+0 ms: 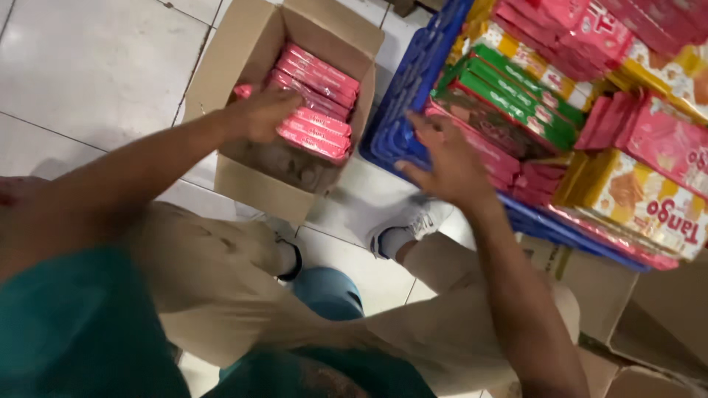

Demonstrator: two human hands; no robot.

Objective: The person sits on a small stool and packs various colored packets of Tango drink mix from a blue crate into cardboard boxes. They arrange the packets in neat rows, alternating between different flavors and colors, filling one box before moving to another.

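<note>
An open cardboard box (pixel 243 63) on the tiled floor holds several flat pink snack packs (pixel 318 77) stacked toward its far side. My left hand (pixel 262 114) is inside the box, shut on a pink pack (pixel 313 140) near the stack's front. My right hand (pixel 446 166) hovers with fingers spread over the near edge of a blue plastic crate (pixel 402 110), touching pink packs (pixel 490 158) at its front corner. The crate is piled with pink, green and yellow packs.
Green packs (pixel 516 92) and yellow packs (pixel 641 199) fill the crate's middle and right. More cardboard boxes (pixel 627 309) lie under and right of the crate. My knees and white shoe (pixel 413 225) sit between box and crate on the white tiles.
</note>
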